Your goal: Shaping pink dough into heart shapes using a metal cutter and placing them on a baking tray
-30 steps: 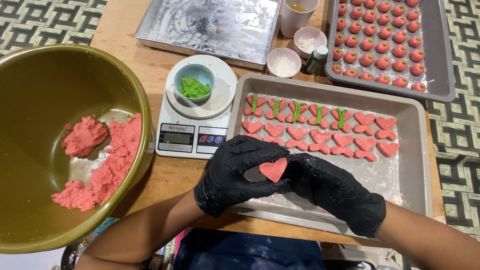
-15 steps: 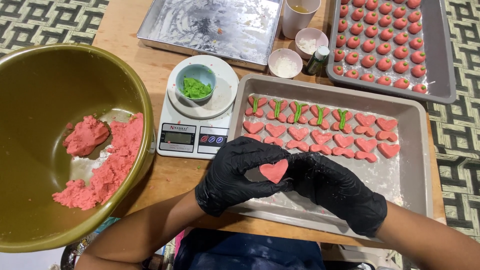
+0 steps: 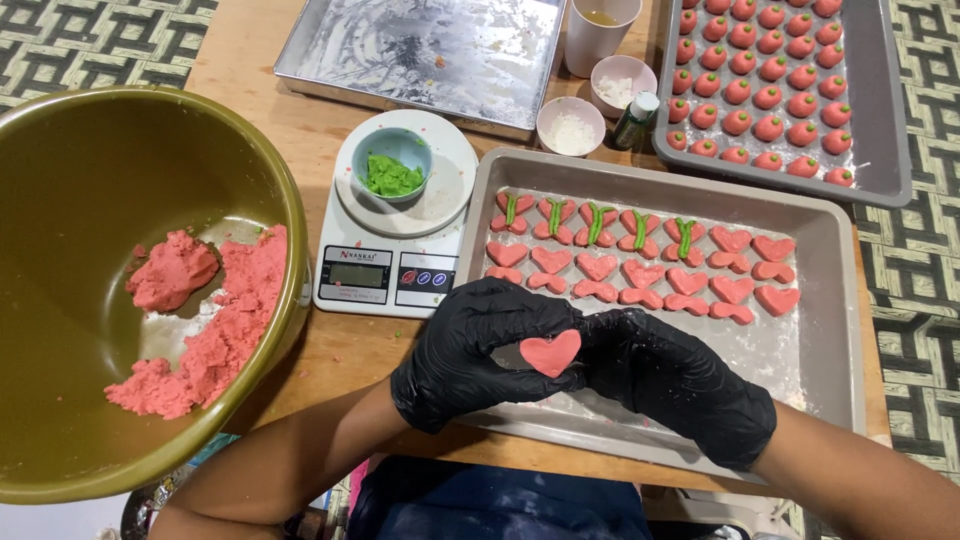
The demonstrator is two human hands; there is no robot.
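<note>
Left hand (image 3: 470, 350): black glove, fingers curled around the left side of the heart-shaped pink dough piece (image 3: 551, 352).
Right hand (image 3: 670, 375): black glove, fingers closed against the right side of the same piece.
Dough piece position: held between both hands, above the near left edge of the grey baking tray (image 3: 830, 330).
Tray contents: rows of pink dough hearts (image 3: 640, 272), some with green strips.
Left of tray: digital scale (image 3: 395, 240) carrying a small bowl of green dough (image 3: 392, 175).
Far left: olive mixing bowl (image 3: 80, 180) with pink dough (image 3: 215, 330).
Surface: wooden counter (image 3: 250, 100).
</note>
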